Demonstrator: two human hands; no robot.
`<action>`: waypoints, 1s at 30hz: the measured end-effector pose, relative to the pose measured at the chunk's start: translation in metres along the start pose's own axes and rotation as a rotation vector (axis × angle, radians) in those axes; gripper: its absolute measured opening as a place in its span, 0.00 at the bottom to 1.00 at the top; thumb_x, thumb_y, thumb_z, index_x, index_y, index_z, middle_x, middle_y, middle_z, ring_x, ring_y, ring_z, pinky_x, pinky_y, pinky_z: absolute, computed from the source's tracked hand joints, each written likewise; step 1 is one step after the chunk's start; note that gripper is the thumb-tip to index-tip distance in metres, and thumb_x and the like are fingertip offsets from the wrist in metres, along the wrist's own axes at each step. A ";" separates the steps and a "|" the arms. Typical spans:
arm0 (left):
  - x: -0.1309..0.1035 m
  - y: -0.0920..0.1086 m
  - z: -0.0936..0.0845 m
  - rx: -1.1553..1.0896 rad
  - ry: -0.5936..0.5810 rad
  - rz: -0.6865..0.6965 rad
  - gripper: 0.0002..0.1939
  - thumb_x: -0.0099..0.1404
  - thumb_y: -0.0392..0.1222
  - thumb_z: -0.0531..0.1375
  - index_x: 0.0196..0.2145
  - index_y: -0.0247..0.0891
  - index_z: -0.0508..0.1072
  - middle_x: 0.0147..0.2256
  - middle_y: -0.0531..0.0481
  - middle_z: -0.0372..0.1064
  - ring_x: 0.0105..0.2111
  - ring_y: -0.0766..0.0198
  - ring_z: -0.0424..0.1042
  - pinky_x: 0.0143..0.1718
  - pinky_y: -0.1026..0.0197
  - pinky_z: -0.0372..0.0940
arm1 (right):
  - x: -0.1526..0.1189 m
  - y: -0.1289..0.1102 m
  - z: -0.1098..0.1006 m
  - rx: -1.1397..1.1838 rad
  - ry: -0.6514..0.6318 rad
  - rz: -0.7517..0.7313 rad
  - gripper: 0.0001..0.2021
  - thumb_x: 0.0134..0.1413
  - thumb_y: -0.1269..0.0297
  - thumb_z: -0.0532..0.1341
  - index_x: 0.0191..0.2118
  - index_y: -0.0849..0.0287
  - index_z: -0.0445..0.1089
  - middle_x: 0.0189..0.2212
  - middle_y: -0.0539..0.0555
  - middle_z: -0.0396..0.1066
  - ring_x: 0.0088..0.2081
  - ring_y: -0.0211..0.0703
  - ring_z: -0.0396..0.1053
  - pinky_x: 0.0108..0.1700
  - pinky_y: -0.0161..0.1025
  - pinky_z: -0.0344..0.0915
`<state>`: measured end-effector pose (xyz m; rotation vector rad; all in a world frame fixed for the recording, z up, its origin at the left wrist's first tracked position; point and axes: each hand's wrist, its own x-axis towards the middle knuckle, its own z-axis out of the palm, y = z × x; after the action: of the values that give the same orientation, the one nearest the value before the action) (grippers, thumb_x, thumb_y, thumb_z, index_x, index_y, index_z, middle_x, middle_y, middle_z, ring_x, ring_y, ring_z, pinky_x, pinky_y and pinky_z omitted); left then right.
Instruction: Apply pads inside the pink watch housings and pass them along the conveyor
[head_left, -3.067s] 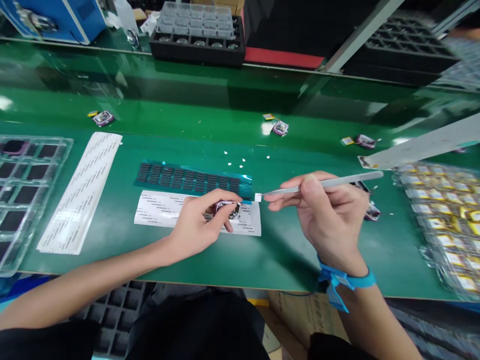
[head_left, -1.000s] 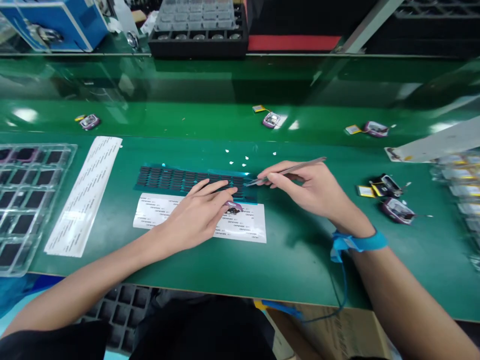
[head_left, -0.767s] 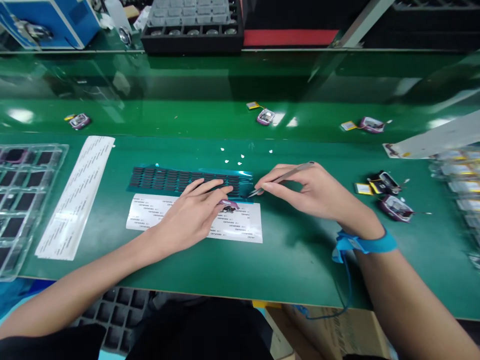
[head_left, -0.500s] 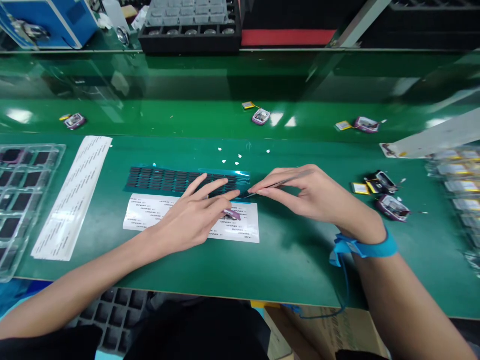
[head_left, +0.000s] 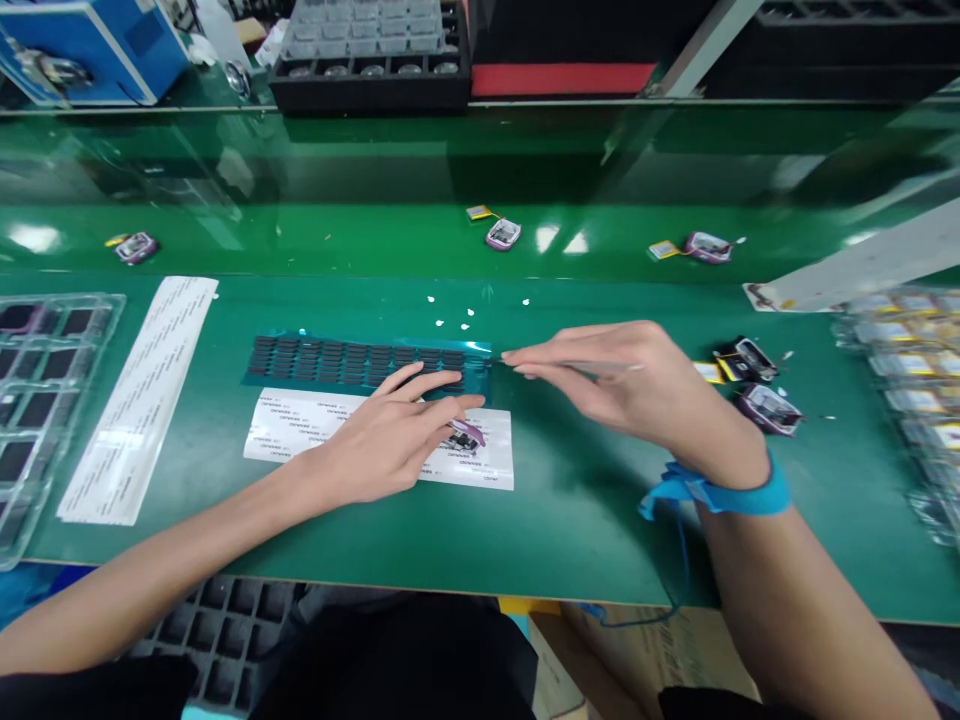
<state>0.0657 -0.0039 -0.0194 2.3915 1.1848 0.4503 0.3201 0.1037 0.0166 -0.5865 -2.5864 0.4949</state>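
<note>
A teal sheet (head_left: 321, 362) with rows of small black strips lies on the green table, its lower edge over or against a white printed sheet (head_left: 289, 420). My left hand (head_left: 397, 430) rests across both sheets, fingers spread toward the teal sheet's right part. Below its fingers is a small purple-rimmed device (head_left: 466, 438), apparently held by the thumb side of that hand, though the contact is mostly hidden. Thin metal tweezers (head_left: 600, 368) are pinched in my right hand (head_left: 615, 375), their tip at the teal sheet's right end. A blue strap (head_left: 739, 490) circles my right wrist.
Purple-rimmed devices (head_left: 503, 234) with yellow batteries lie farther back and at right. A black device (head_left: 746, 360) is there too. White printed strips (head_left: 139, 400) and a clear tray (head_left: 64, 430) are at left. Battery trays (head_left: 907, 390) stand at right; small white dots are scattered mid-table.
The tweezers' tip has moved up along the teal sheet's right end. More of the purple-rimmed device shows below my left fingers. The whole view has shifted slightly.
</note>
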 end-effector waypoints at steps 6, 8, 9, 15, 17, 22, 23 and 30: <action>-0.009 0.016 -0.011 -0.255 0.303 0.213 0.14 0.73 0.27 0.50 0.49 0.38 0.70 0.53 0.43 0.78 0.62 0.52 0.69 0.70 0.40 0.52 | 0.001 -0.001 0.008 -0.252 0.242 -0.118 0.15 0.66 0.75 0.63 0.55 0.55 0.75 0.45 0.53 0.82 0.37 0.45 0.80 0.36 0.41 0.76; -0.010 0.021 -0.018 -0.564 0.471 0.012 0.11 0.76 0.31 0.50 0.50 0.38 0.68 0.45 0.45 0.80 0.52 0.56 0.76 0.61 0.47 0.63 | 0.002 -0.005 0.011 -0.361 0.335 -0.193 0.21 0.63 0.77 0.65 0.59 0.56 0.71 0.48 0.55 0.81 0.37 0.47 0.80 0.35 0.42 0.76; -0.009 0.021 -0.021 -0.727 0.524 -0.136 0.09 0.77 0.35 0.51 0.50 0.38 0.69 0.41 0.45 0.80 0.47 0.57 0.78 0.56 0.50 0.67 | 0.002 -0.009 0.012 -0.412 0.373 -0.220 0.24 0.62 0.78 0.66 0.62 0.57 0.70 0.49 0.56 0.80 0.36 0.47 0.80 0.34 0.43 0.76; -0.001 0.014 -0.022 -1.460 0.448 -0.592 0.09 0.70 0.44 0.61 0.37 0.34 0.74 0.33 0.43 0.80 0.37 0.55 0.79 0.45 0.54 0.69 | -0.004 -0.036 0.011 -0.399 0.300 -0.295 0.29 0.61 0.81 0.66 0.66 0.63 0.66 0.53 0.62 0.77 0.39 0.50 0.81 0.36 0.44 0.77; 0.000 0.015 -0.022 -1.439 0.437 -0.597 0.11 0.70 0.45 0.61 0.36 0.34 0.76 0.33 0.43 0.80 0.35 0.58 0.77 0.42 0.57 0.68 | -0.006 -0.045 0.012 -0.361 0.260 -0.315 0.25 0.61 0.81 0.65 0.63 0.64 0.69 0.54 0.63 0.76 0.42 0.50 0.81 0.39 0.44 0.78; -0.002 0.018 -0.026 -1.130 0.458 -0.554 0.10 0.68 0.45 0.64 0.34 0.35 0.77 0.28 0.51 0.73 0.26 0.68 0.65 0.29 0.65 0.61 | -0.009 -0.060 0.015 -0.322 0.261 -0.360 0.13 0.66 0.79 0.61 0.53 0.70 0.73 0.52 0.66 0.78 0.43 0.46 0.80 0.40 0.41 0.77; -0.002 0.017 -0.026 -1.090 0.479 -0.561 0.09 0.66 0.44 0.66 0.33 0.35 0.77 0.26 0.53 0.71 0.25 0.69 0.63 0.27 0.65 0.60 | -0.009 -0.062 0.015 -0.315 0.262 -0.357 0.11 0.66 0.79 0.61 0.52 0.70 0.74 0.51 0.66 0.78 0.43 0.46 0.80 0.40 0.41 0.77; 0.001 0.015 -0.024 -1.280 0.715 -0.749 0.14 0.54 0.43 0.74 0.27 0.35 0.72 0.26 0.54 0.71 0.26 0.67 0.74 0.34 0.62 0.75 | -0.008 -0.067 0.025 -0.303 0.200 -0.407 0.11 0.65 0.79 0.61 0.52 0.71 0.74 0.51 0.65 0.78 0.41 0.44 0.79 0.37 0.41 0.75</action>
<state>0.0648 -0.0057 0.0083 0.6352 1.3085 1.3145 0.2929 0.0366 0.0214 -0.1765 -2.5067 -0.0870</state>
